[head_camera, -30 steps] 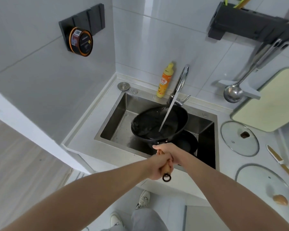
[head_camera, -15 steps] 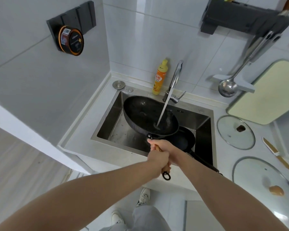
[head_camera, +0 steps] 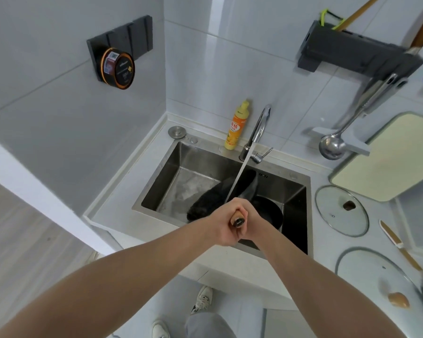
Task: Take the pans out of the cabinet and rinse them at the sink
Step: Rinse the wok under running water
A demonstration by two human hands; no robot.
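A black wok (head_camera: 220, 195) hangs tipped steeply on its side inside the steel sink (head_camera: 161, 181), its bowl facing left. My left hand (head_camera: 221, 228) and my right hand (head_camera: 252, 222) both grip its wooden handle (head_camera: 237, 219) above the sink's front edge. Water streams from the chrome faucet (head_camera: 259, 128) down onto the wok. A second black pan (head_camera: 270, 211) lies in the sink under and to the right of the wok, partly hidden by my hands.
An orange dish soap bottle (head_camera: 237, 125) stands behind the sink. Two glass lids (head_camera: 341, 211) (head_camera: 376, 279) lie on the counter at right, beside a knife (head_camera: 398, 245) and a cream cutting board (head_camera: 388, 157). A ladle (head_camera: 332, 147) hangs from the wall rack (head_camera: 352, 52).
The wok went from roughly level under the stream to tipped steeply on its side. Both hands turned with the handle and stayed on it.
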